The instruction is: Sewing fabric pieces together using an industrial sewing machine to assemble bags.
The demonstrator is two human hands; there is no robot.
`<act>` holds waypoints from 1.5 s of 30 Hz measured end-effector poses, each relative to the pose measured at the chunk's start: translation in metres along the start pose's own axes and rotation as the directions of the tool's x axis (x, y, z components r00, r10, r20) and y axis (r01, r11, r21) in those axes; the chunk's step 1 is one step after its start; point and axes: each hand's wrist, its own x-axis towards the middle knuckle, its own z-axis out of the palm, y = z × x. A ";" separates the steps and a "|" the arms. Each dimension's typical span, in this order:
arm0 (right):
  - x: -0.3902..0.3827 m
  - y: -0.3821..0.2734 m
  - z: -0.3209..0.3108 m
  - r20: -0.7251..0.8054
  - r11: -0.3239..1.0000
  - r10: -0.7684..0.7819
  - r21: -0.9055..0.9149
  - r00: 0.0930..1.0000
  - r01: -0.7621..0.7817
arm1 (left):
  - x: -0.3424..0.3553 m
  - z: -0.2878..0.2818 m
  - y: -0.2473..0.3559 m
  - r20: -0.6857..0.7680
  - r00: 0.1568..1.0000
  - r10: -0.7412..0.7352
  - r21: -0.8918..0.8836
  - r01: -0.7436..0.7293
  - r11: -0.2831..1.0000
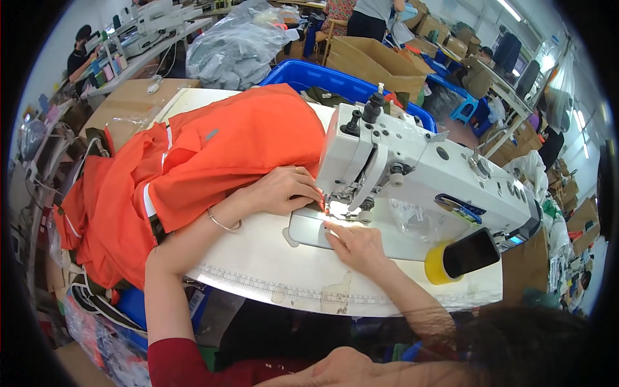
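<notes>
A dark phone (472, 252) stands tilted at a yellow cylinder (438, 266). A blue stool (464, 111) stands right of a cardboard box (361, 69).

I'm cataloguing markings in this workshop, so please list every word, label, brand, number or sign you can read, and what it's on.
None reads clearly enough to quote.
Ruler scale on the sewing table: tick marks show, figures too small.
Display on the sewing machine: lit, too small.
Orange garment: small grey-blue mark, no legible lettering.
Dark red shirt: pale marks, too blurred.
</notes>
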 end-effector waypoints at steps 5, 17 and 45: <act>-0.001 0.002 0.000 0.016 1.000 0.005 0.012 1.000 -0.005 | -0.001 0.006 -0.005 -0.048 0.998 0.044 -0.006 -0.045 0.999; 0.000 0.001 0.000 0.029 0.999 0.018 0.033 0.999 -0.019 | -0.003 0.001 0.000 -0.021 0.997 -0.080 -0.047 0.079 0.996; 0.003 -0.023 0.005 0.015 0.995 0.033 0.095 0.999 -0.034 | -0.280 -0.177 -0.055 -0.223 0.608 -0.762 0.325 0.783 0.530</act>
